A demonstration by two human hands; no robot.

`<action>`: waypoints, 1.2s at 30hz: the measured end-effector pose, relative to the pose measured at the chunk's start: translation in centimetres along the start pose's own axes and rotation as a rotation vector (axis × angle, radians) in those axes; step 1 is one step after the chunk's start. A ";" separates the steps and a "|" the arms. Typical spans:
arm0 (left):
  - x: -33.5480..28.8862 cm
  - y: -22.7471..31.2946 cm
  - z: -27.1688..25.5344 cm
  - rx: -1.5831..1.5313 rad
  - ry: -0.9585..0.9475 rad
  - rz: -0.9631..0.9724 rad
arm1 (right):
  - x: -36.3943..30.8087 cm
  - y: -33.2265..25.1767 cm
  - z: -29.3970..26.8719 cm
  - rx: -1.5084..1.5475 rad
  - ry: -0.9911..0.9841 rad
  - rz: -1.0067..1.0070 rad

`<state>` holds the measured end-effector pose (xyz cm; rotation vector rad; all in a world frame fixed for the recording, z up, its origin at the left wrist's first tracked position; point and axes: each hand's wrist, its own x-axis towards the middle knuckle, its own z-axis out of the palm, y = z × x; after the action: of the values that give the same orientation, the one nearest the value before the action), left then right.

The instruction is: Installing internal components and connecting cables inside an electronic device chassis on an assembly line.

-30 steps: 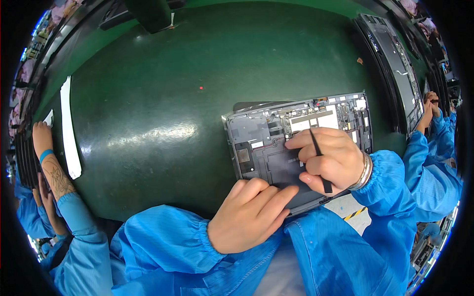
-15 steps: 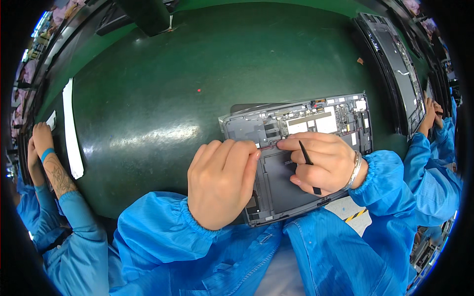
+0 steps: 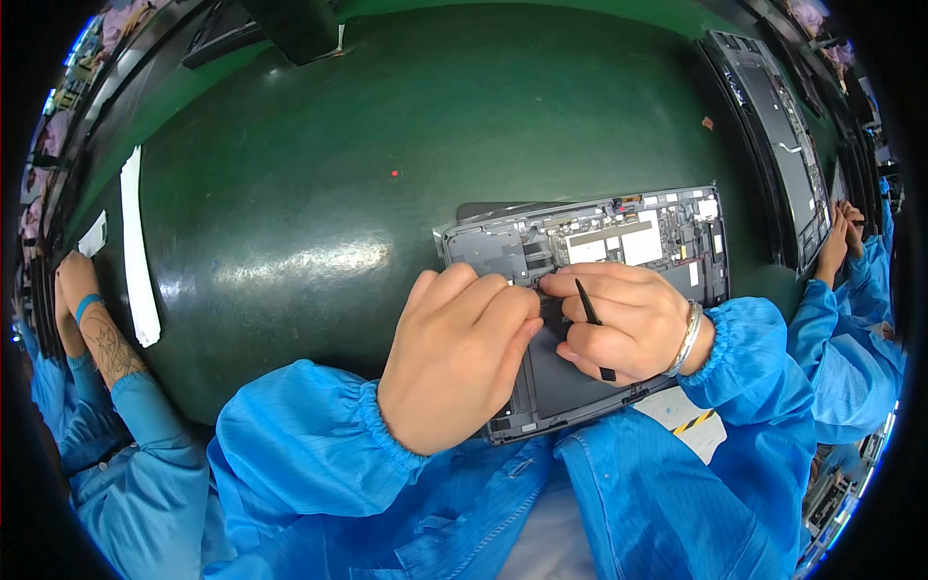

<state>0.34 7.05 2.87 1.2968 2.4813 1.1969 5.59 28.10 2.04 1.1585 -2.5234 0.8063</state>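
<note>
An opened laptop base point(image 3: 488, 253) lies tilted at the front edge of the table, its circuit board point(image 3: 667, 232) and metal shields exposed. My left hand point(image 3: 449, 358) is closed over its left half, thumb against curled fingers; what the fingertips pinch is hidden. Close beside them, my right hand point(image 3: 628, 319) presses thumb and index finger together near the middle of the base. A slim black stick tool, like a spudger point(image 3: 588, 304), is held across its curled fingers. Both hands' fingertips meet near the dark cables point(image 3: 536, 253) left of the board.
The green table point(image 3: 290, 145) carries a long white strip point(image 3: 141, 261) at left. Another opened laptop base point(image 3: 778, 145) lies on a dark stack at right. A black stand point(image 3: 295, 29) is at the back. Co-workers' hands point(image 3: 79, 275) show at both sides.
My left hand has moved right, closing the gap to my right fingertips. The thin reddish cable seen between them before is now covered. My right hand has shifted slightly left.
</note>
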 end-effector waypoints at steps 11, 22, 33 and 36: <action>-0.1 -0.8 -0.1 0.150 0.114 -0.016 | 1.2 -0.3 -0.2 -0.158 -0.012 -0.043; -0.3 -1.1 -0.1 0.071 0.123 -0.037 | 6.7 1.5 -3.1 0.152 -0.393 0.653; -0.2 -1.1 0.2 -0.093 0.200 -0.107 | 9.0 -0.5 -2.8 -0.285 -0.538 0.443; -0.4 -1.0 0.3 -0.089 0.141 -0.174 | 7.1 0.9 -2.9 -0.283 -0.368 0.446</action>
<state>0.01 6.61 1.91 0.9842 2.5401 1.3801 0.29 25.85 7.18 0.7106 -3.1336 0.3152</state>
